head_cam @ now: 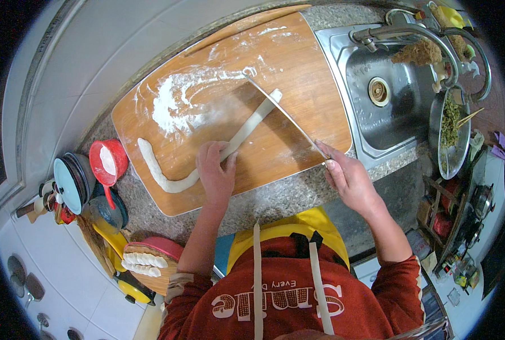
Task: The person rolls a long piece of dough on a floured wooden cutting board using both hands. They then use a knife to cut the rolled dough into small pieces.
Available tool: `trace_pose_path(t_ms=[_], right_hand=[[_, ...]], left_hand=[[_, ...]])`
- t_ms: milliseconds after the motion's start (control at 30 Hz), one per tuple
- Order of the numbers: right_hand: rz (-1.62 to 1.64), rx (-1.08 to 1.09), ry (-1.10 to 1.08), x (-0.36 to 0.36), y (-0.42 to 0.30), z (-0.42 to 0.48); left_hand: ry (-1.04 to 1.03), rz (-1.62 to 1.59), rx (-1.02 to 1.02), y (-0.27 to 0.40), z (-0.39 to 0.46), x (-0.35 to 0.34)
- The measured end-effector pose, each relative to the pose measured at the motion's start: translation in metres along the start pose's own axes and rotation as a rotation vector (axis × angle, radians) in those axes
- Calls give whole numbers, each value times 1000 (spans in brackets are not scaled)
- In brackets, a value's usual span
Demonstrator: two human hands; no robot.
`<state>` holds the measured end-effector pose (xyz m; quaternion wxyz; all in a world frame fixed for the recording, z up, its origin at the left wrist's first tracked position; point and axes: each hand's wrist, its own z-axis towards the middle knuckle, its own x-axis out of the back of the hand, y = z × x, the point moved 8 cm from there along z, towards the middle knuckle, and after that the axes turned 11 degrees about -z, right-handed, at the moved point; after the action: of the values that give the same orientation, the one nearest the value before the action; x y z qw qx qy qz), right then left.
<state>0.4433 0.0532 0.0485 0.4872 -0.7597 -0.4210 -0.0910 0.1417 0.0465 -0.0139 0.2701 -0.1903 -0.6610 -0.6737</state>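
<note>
A long rope of white dough [252, 125] lies bent across the wooden board [316, 63], its left end curving upward. My left hand [214, 170] grips the rope near its middle, thumb on one side and fingers on the other. In my right hand [354, 182] is the handle of a knife [298, 126], held over the board's front edge. Its blade, seen nearly edge-on, reaches up and left, crossing above the rope's right end. Whether the blade touches the dough cannot be told. White flour [169, 102] is scattered on the board's left and rear.
To the right is a steel sink [363, 114] with a curved faucet [409, 29]. Beyond it sits a metal bowl [443, 163] of chopped greens with chopsticks. A red scoop [118, 157] of flour and stacked pots [68, 182] stand left. White shaped pieces [144, 260] rest lower left.
</note>
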Motion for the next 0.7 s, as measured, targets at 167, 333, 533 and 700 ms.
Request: trace_pose_path(t_ms=[167,333,533,700], right_hand=[[-31,-16,-25,3,-6,3],[-69,-56,-41,4,-13,10],[-216,269,253,-10,0,28],[-33,-40,47,-12,7,26]], left_hand=[[13,11,-19,0,0,0],[10,80,-51,7,1,0],[51,114,-120,17,11,-11],[16,87,-50,13,22,-16]])
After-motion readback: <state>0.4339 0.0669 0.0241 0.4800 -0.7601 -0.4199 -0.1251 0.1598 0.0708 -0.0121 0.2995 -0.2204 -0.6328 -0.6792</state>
